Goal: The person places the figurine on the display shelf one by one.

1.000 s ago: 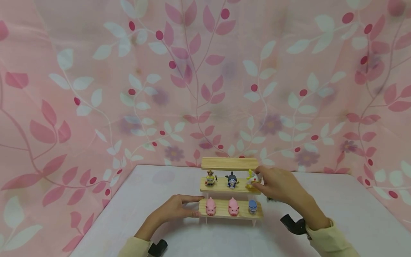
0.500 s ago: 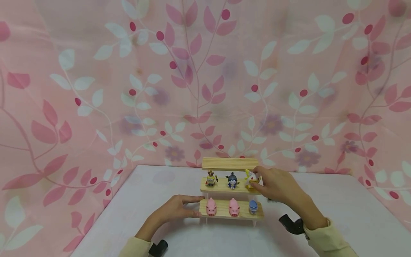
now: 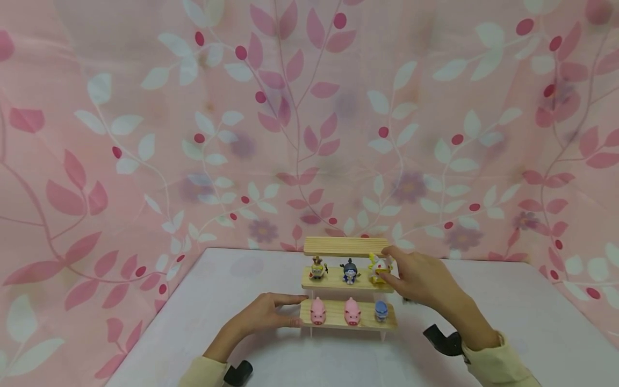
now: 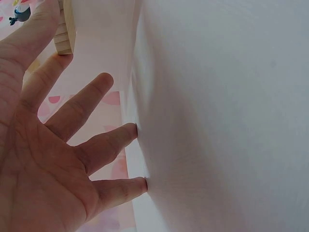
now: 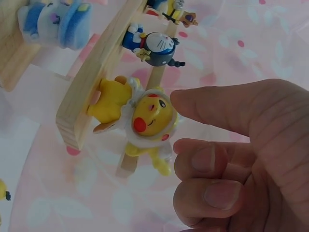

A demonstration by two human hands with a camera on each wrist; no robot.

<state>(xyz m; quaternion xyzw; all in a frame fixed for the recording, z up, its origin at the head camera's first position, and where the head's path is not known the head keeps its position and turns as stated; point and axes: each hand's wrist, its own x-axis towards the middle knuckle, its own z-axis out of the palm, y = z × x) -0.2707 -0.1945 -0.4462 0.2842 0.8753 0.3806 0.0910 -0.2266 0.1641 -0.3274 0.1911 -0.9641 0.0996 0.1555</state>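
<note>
A three-tier wooden display shelf stands on the table. My left hand holds the left end of its lowest board between thumb and index finger; the other fingers spread, two tips at the white tabletop in the left wrist view. My right hand is beside a yellow figurine in a white hood, at the right end of the middle board. Thumb and fingertips are right at its head, slightly spread. To its left sit a dark-haired blue figurine and a crowned yellow figurine.
On the lowest board sit two pink pig figurines, the left pig and the right pig, plus a blue-hatted figurine. The top board rises behind. Part of a small yellow thing shows by the shelf. A pink leaf-patterned cloth hangs behind.
My right thumb and fingers have loosened slightly around the yellow figurine, and more of it shows. My left hand stays at the lowest board.
</note>
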